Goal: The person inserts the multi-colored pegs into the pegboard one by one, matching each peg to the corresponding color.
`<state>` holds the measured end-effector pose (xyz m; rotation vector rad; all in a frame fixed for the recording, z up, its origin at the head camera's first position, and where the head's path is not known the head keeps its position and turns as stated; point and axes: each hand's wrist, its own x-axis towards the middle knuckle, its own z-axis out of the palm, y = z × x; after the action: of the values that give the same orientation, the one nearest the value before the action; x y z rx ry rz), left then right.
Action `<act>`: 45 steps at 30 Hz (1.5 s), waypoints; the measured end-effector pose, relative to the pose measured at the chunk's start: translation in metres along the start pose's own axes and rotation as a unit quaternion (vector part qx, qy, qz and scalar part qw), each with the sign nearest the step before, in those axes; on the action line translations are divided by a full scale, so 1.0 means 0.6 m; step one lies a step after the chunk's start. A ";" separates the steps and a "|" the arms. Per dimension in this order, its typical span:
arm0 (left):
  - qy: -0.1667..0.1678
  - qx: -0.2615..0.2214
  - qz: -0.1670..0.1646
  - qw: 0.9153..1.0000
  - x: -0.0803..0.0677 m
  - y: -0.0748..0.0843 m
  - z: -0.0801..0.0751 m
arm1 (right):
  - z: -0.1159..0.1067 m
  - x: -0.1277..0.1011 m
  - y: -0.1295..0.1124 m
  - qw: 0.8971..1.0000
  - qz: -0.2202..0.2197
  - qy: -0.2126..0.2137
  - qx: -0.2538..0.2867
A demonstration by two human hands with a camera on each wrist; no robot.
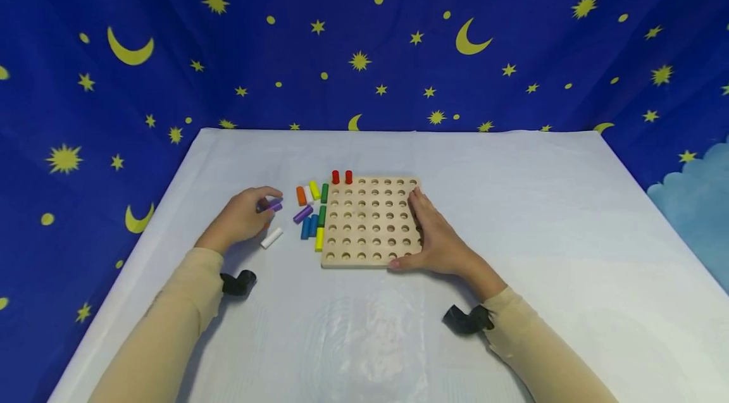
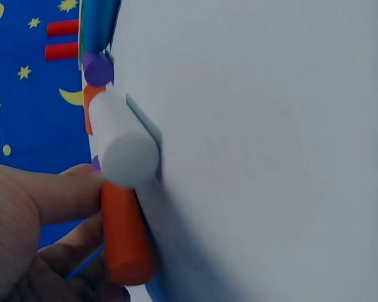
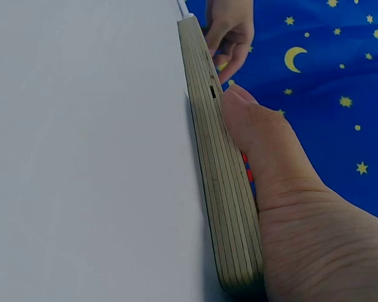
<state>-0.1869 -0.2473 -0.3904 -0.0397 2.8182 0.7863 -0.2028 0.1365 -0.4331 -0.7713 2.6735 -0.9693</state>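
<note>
Obscuring a purple peg [image 1: 276, 207] partly, left hand [image 1: 242, 216] shows unclear grip; right hand [image 1: 443, 245], spread, touches pegboard [image 1: 369, 221].

A white-topped table [image 1: 541, 213] is seen across the lower frame. On it, a perforated wooden board [image 1: 364, 264] is laid near centre. Blue, green, yellow, orange, white and purple pegs [image 1: 304, 214] are scattered left of centre; one white peg [image 1: 271, 238] is found farther left.
</note>
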 end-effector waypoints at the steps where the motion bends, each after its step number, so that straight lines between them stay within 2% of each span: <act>1: -0.003 0.007 -0.001 1.000 0.000 0.003 0.001 | 0.001 0.000 0.000 1.000 0.000 -0.001 0.000; 6: -0.006 0.029 0.005 1.000 -0.004 0.013 0.008 | 0.001 -0.001 0.000 1.000 -0.003 0.001 0.001; 10: 0.002 0.028 0.009 1.000 -0.006 0.020 0.013 | 0.001 -0.002 -0.002 1.000 -0.002 0.002 0.002; 18: 0.007 -0.013 -0.014 1.000 -0.002 0.030 0.027 | 0.000 0.000 -0.003 1.000 0.004 0.000 -0.006; 24: 0.041 -0.037 -0.021 0.998 -0.002 0.032 0.034 | 0.000 -0.001 -0.004 1.000 0.006 -0.004 -0.009; 30: 0.098 -0.070 -0.003 0.993 -0.004 0.036 0.035 | -0.004 0.002 -0.002 1.000 0.003 -0.008 -0.008; 33: 0.112 -0.091 0.000 0.990 -0.005 0.038 0.036 | -0.004 0.006 0.001 1.000 -0.002 -0.010 -0.007; 39: 0.107 -0.127 -0.006 0.986 0.000 0.051 0.036 | -0.005 0.009 0.005 1.000 -0.004 -0.010 -0.004; 45: 0.095 -0.155 0.013 0.983 0.009 0.074 0.035 | -0.003 0.009 0.006 1.000 -0.008 -0.007 -0.002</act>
<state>-0.1914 -0.1982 -0.3866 -0.1348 2.8445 1.2839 -0.2094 0.1369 -0.4344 -0.7979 2.6621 -0.9600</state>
